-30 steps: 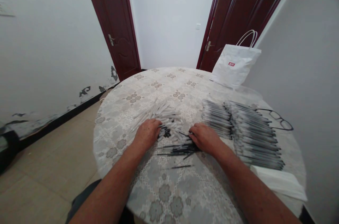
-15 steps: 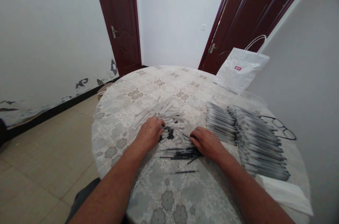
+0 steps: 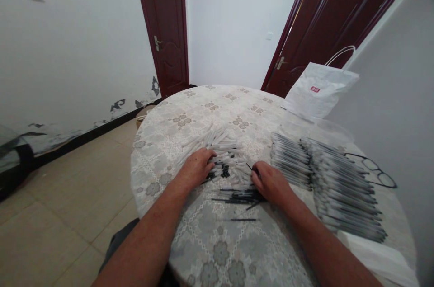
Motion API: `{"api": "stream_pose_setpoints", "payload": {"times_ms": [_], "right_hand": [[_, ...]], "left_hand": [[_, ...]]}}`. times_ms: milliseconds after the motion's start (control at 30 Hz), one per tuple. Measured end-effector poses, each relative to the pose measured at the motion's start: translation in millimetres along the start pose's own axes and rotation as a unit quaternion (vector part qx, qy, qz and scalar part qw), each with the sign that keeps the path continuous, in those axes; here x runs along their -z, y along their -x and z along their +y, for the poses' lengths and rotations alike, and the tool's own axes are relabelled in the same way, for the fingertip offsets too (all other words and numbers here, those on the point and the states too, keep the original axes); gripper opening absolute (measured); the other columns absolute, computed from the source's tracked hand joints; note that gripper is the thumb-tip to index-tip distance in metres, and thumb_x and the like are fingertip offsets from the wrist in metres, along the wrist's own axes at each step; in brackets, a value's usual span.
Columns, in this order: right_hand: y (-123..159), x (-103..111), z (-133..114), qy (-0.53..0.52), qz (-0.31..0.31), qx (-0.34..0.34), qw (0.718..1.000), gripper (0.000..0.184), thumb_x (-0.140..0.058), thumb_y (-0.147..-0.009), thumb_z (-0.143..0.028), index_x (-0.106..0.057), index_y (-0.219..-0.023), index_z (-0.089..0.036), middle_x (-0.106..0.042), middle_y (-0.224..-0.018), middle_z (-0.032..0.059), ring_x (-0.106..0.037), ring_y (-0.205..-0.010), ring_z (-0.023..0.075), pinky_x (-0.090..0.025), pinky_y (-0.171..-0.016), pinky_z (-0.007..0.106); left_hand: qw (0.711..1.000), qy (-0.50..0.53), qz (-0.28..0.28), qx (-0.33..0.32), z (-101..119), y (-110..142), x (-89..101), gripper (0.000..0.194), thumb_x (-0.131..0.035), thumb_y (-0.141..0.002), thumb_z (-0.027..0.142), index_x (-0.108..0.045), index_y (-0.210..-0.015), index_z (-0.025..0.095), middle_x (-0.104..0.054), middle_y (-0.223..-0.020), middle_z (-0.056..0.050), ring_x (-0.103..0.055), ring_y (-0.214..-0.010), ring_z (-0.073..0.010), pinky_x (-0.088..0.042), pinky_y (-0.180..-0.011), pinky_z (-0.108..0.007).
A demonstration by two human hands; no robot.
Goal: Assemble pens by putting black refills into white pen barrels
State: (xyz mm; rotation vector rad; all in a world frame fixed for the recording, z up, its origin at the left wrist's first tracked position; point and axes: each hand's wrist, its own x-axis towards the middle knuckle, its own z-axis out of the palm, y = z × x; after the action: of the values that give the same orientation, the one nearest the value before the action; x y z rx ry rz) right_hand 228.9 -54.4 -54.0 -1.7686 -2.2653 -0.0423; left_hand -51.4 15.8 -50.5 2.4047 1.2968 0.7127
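My left hand (image 3: 197,166) rests at the left edge of a pile of white tubes (image 3: 220,138) that look like pen barrels. Its fingers are apart, and nothing shows between them. Small black caps (image 3: 225,171) lie just right of its fingertips. My right hand (image 3: 269,179) is closed on a thin black pen refill (image 3: 249,167), whose end sticks out to the upper left. Below, between the hands, more black refills (image 3: 239,196) lie in a loose bunch, partly under the right hand. A single refill (image 3: 244,219) lies nearer to me.
Rows of finished-looking pens (image 3: 346,187) are stacked on the right of the round table (image 3: 210,97). Glasses (image 3: 386,178) lie beyond them. A white paper bag (image 3: 318,90) stands at the back right; a folded white cloth or paper (image 3: 376,253) is at the front right.
The view has turned a little to the left, so everything sits farther right. My hands stay at nearly the same places, with the refill still in my right hand.
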Motion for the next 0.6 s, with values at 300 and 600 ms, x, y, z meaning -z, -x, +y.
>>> {"api": "stream_pose_setpoints", "payload": {"times_ms": [300,600], "right_hand": [[3.8,-3.2,9.9,-0.087,0.09,0.017,0.992,0.01,-0.047,-0.095,-0.026,-0.055,-0.097,-0.021,-0.063,-0.082,0.0047,-0.061,-0.072,0.0202,-0.045,-0.07,0.031],[5.4,0.2,13.8,-0.103,0.197,0.045,0.974,0.025,-0.048,-0.095,-0.026,-0.055,-0.118,-0.019,-0.067,-0.096,0.0089,-0.066,-0.082,0.0217,-0.052,-0.079,0.034]], "left_hand": [[0.988,-0.024,0.139,0.065,-14.2,2.7,35.0,0.026,-0.051,-0.088,0.013,-0.068,-0.107,0.018,-0.07,-0.107,-0.009,-0.065,-0.102,-0.0218,-0.048,-0.096,-0.034],[0.973,-0.058,0.054,0.217,-42.4,25.2,68.1,0.026,-0.062,-0.084,0.027,-0.069,-0.108,0.021,-0.073,-0.104,-0.009,-0.067,-0.093,-0.0228,-0.048,-0.083,-0.032]]}}
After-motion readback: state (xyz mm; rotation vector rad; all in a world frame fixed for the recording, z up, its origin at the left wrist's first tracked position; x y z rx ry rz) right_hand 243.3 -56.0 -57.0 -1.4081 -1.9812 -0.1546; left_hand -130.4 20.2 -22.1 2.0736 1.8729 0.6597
